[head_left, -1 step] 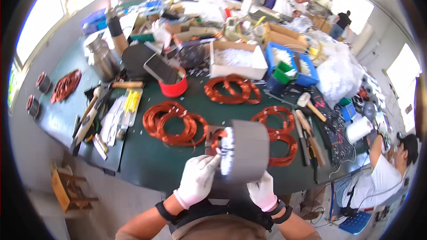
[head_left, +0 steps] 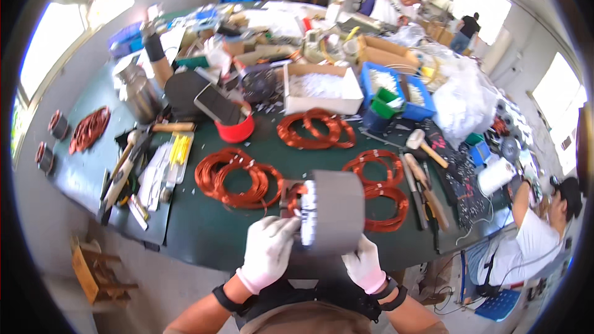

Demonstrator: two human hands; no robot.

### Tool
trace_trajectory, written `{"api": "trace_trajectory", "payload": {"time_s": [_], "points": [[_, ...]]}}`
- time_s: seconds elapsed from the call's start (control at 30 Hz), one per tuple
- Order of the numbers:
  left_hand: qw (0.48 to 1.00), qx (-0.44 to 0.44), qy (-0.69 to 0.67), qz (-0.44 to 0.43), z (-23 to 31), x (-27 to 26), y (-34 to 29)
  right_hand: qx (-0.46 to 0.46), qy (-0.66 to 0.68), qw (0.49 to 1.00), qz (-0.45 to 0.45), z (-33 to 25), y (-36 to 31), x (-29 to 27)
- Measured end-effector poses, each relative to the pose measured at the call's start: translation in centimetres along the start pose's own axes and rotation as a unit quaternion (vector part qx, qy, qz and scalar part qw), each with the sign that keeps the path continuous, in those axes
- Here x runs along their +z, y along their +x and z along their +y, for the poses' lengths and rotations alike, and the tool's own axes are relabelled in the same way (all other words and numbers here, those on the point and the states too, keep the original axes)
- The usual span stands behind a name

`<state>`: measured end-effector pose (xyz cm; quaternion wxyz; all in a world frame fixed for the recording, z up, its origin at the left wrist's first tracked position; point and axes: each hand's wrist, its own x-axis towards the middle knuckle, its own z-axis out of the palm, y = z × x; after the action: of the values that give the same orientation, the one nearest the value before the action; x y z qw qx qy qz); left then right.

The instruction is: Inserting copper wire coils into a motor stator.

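A grey motor stator core point(head_left: 337, 210), a thick cylinder, is tilted on its side at the table's near edge. White slot liners ring its left end, and copper windings point(head_left: 297, 196) show inside that end. My left hand point(head_left: 269, 247), in a white glove, has its fingers closed against the slotted end; what they pinch is too small to make out. Gloved in white too, my right hand point(head_left: 365, 264) grips the core low on its right side, some fingers hidden behind it. Copper wire coils point(head_left: 238, 179) lie to the left, more coils point(head_left: 383, 207) to the right.
Another coil bundle point(head_left: 315, 128) lies farther back, near a red tub point(head_left: 235, 128) and a white box point(head_left: 323, 86). A mallet point(head_left: 427, 147) and hand tools flank the right side; knives and a tool tray point(head_left: 176, 154) are left. A person point(head_left: 535, 235) sits at right.
The whole view has shifted slightly, with table things appearing a little more to the left. Both hands keep their places on the stator core.
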<state>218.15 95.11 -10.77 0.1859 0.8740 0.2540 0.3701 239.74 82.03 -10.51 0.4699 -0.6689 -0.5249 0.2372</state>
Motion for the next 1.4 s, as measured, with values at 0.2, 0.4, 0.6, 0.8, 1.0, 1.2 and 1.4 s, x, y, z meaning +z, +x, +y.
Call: {"api": "trace_trajectory", "payload": {"time_s": [0.2,0.4,0.6,0.8,1.0,1.2,1.4], "points": [[0.957,-0.141,-0.254,-0.008,3.1,-2.2,2.7,-0.055,0.072,0.994,0.061,-2.9,-0.7,-0.9],[0.854,-0.284,-0.427,0.081,6.2,1.4,4.3,-0.082,0.102,0.990,0.043,-2.7,-0.5,-0.8],[0.930,-0.179,-0.294,0.132,4.4,1.7,3.3,-0.101,0.048,0.992,0.056,-2.3,6.6,-7.8],[0.943,-0.174,-0.245,0.141,4.6,0.8,2.9,-0.085,-0.174,0.965,0.175,1.7,23.7,-13.5],[0.969,-0.114,-0.214,0.042,4.1,-0.9,2.6,-0.111,-0.272,0.923,0.248,7.0,31.1,-16.1],[0.940,-0.169,-0.266,0.127,4.8,-6.8,2.7,-0.146,0.003,0.953,0.265,-3.3,22.0,-14.5],[0.938,-0.114,-0.305,0.119,9.0,-8.3,6.0,-0.225,0.144,0.962,0.054,-12.7,6.1,-6.9]]}}
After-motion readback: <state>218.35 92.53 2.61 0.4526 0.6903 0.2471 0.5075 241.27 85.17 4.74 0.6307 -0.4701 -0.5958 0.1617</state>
